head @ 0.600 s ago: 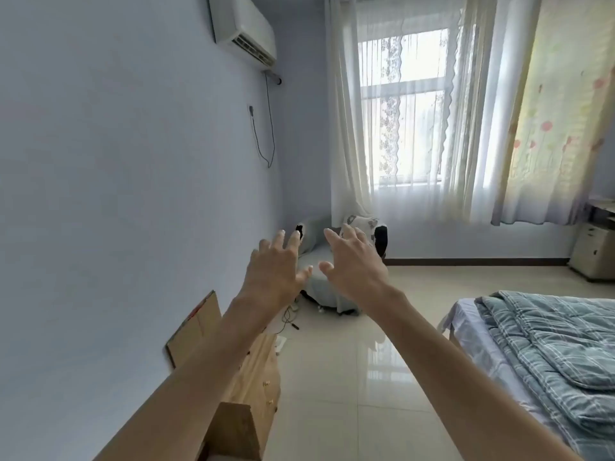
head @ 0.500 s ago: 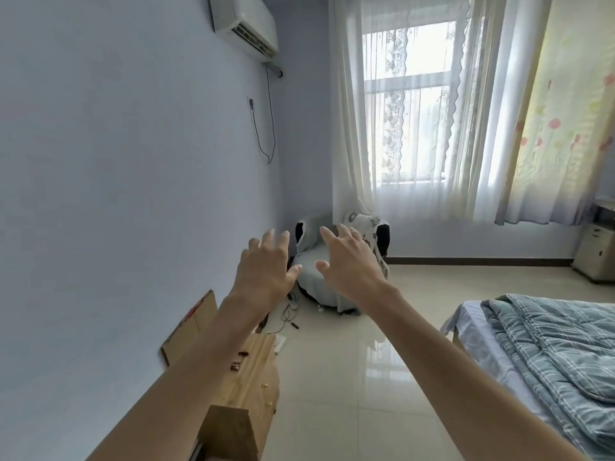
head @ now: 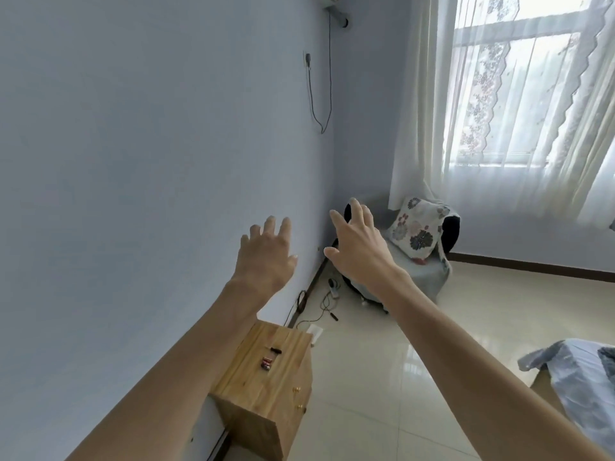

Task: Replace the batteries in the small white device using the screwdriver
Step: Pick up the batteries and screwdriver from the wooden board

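two bare hands are raised at arm's length, both spread wide and holding nothing: the left hand [head: 266, 252] before the pale blue wall [head: 149, 161], the right hand [head: 361, 244] just beside it. the batteries [head: 267, 363] lie well below the left hand on top of a small wooden cabinet [head: 266, 390], with a small dark item [head: 276, 350], too small to identify, near them. the left forearm crosses the cabinet's near corner. beyond the hands sit a cushioned chair [head: 422, 257], floor cables [head: 319, 304] and sheer curtains [head: 515, 111].
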### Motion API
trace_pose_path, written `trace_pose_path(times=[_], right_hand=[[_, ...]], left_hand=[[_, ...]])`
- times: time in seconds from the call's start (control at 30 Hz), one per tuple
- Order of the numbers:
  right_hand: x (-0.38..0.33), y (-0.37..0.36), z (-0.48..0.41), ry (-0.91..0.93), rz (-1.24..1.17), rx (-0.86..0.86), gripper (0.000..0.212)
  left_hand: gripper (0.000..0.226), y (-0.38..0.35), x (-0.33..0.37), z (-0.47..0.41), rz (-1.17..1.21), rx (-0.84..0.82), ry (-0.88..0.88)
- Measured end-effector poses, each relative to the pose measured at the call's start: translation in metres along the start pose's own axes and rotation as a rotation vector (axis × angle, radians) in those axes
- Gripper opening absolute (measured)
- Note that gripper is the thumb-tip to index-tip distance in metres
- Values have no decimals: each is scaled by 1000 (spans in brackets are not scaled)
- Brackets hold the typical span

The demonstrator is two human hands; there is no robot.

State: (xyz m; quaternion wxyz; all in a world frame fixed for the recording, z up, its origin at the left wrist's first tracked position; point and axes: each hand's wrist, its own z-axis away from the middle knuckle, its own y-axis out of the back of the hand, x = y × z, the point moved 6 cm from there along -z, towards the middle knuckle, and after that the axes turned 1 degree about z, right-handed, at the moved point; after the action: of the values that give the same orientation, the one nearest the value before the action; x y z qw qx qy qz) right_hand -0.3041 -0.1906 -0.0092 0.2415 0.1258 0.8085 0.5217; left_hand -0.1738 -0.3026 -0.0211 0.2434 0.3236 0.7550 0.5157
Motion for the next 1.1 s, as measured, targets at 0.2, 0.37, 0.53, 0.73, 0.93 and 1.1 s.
trace_pose_path(times=[0.2, 0.37, 0.53, 0.73, 0.93, 1.1], right_hand=[[16, -72, -108, 102, -51, -55, 68], [19, -140, -184, 206, -90, -144, 64], [13, -218, -233, 323, -135, -275, 55], [9, -324, -267, 396, -144, -473, 61], [12, -458, -290, 387, -125, -634, 58], [27, -576, -286, 351, -93, -806, 49]], left_hand=[[79, -66, -30, -73, 6, -27, 140], [75, -116, -57, -124, -17, -61, 315], [70, -176, -89, -142, -37, -133, 447], [69, -271, -135, -138, -20, -255, 594], [71, -390, -177, -138, 40, -374, 687], [72, -509, -191, -129, 73, -521, 677]])
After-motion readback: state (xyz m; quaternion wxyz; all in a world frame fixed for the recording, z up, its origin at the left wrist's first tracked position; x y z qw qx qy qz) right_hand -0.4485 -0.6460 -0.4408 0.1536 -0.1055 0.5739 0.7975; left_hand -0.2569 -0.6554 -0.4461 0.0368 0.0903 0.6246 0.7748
